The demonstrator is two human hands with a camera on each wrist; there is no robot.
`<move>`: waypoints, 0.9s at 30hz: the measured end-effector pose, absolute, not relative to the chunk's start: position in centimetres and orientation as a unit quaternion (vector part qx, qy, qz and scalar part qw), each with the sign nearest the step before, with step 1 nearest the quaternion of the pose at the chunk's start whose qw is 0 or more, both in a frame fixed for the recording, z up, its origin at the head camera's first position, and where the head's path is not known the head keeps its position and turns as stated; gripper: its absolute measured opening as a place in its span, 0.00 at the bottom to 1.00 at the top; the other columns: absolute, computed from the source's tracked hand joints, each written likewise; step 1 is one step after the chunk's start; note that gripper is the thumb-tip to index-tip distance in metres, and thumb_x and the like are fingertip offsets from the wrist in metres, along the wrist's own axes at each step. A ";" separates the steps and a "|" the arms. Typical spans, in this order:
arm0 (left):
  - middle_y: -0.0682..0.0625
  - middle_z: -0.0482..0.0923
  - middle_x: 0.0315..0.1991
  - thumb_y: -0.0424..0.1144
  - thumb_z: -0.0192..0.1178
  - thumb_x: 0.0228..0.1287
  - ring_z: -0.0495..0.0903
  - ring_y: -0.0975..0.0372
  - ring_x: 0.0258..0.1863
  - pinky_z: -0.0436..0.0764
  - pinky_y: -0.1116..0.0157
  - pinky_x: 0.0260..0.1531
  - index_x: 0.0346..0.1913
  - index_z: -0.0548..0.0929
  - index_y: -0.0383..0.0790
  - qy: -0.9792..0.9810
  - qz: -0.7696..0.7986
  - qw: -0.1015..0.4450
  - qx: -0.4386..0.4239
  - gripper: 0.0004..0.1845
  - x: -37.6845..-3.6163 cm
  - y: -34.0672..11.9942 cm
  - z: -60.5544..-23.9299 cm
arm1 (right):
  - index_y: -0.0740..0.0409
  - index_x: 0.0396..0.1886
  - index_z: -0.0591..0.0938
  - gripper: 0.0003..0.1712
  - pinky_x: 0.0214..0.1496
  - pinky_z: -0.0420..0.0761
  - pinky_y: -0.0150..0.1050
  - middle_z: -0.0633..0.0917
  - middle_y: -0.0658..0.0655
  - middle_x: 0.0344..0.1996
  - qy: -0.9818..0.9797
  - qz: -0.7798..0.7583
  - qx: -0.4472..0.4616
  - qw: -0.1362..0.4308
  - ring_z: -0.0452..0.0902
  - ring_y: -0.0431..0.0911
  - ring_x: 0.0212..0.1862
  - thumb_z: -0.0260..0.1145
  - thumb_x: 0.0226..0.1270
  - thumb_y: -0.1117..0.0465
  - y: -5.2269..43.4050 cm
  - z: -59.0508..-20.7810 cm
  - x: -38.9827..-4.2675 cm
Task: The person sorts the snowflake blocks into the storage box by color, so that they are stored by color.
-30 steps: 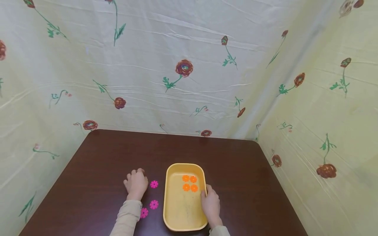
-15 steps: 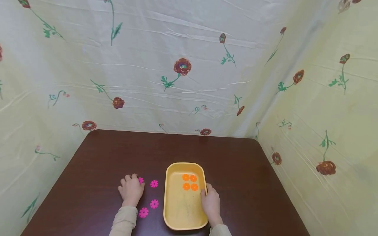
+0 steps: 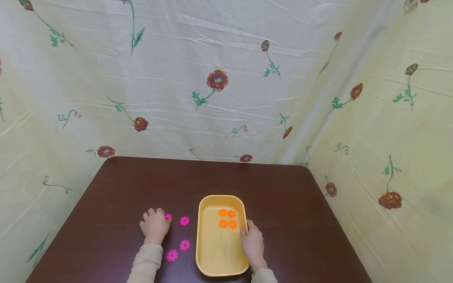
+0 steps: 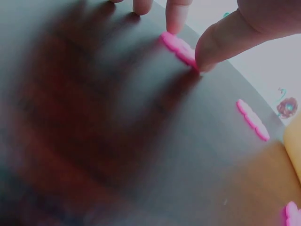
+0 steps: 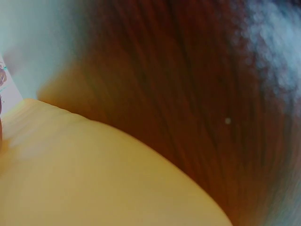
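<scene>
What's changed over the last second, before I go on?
The left hand slid back and leftward, uncovering a fourth pink disc; its thumb and a fingertip now pinch that disc on the table. The right hand stayed on the tray rim; the other discs did not move.

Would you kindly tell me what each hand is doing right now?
Left hand: pinches a pink flower piece lying on the table.
Right hand: grips the yellow tray by its rim.

Dark table [image 3: 276, 196] carries yellow tray [image 3: 201, 243] and pink discs [image 3: 184, 221].
</scene>
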State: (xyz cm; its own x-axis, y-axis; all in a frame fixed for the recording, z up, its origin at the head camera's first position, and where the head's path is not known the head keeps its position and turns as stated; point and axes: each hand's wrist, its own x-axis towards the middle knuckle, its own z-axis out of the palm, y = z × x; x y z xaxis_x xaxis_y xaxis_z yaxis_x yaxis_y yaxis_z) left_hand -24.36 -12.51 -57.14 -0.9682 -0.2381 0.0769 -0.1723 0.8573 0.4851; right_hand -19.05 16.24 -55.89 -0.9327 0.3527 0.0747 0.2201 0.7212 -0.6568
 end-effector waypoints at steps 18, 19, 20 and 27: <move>0.38 0.77 0.32 0.34 0.64 0.48 0.72 0.43 0.36 0.67 0.47 0.35 0.35 0.72 0.36 -0.957 -0.271 0.041 0.097 0.13 -24.8 -12.8 -56.5 | 0.60 0.49 0.77 0.16 0.34 0.78 0.46 0.81 0.57 0.34 -0.919 0.348 -0.156 0.095 0.79 0.49 0.33 0.61 0.62 0.61 16.2 -55.8 -19.0; 0.38 0.78 0.31 0.34 0.64 0.48 0.73 0.43 0.35 0.68 0.47 0.34 0.35 0.72 0.36 -0.957 -0.271 0.043 0.096 0.13 -24.7 -12.8 -56.5 | 0.60 0.49 0.77 0.16 0.34 0.78 0.46 0.81 0.57 0.34 -0.920 0.347 -0.156 0.095 0.79 0.49 0.33 0.61 0.62 0.61 16.2 -55.8 -19.0; 0.38 0.78 0.31 0.34 0.64 0.48 0.74 0.43 0.34 0.68 0.47 0.34 0.35 0.72 0.36 -0.957 -0.272 0.043 0.094 0.13 -24.7 -12.8 -56.5 | 0.60 0.49 0.77 0.16 0.34 0.78 0.46 0.81 0.57 0.34 -0.920 0.347 -0.155 0.095 0.79 0.49 0.33 0.61 0.62 0.61 16.2 -55.8 -19.0; 0.36 0.79 0.29 0.31 0.59 0.51 0.77 0.45 0.27 0.71 0.50 0.27 0.36 0.72 0.37 -0.951 -0.293 0.030 0.097 0.09 -24.7 -12.9 -56.2 | 0.60 0.49 0.77 0.16 0.36 0.78 0.47 0.81 0.58 0.36 -0.922 0.340 -0.157 0.095 0.79 0.50 0.36 0.61 0.61 0.61 16.2 -55.9 -19.0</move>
State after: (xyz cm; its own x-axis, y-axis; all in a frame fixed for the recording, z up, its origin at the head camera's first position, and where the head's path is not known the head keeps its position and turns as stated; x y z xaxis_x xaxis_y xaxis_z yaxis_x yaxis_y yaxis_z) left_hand -24.69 -12.92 -56.24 -0.9793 -0.2026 0.0011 -0.1670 0.8099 0.5622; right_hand -19.03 16.23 -55.85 -0.9325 0.3545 0.0686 0.2250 0.7191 -0.6575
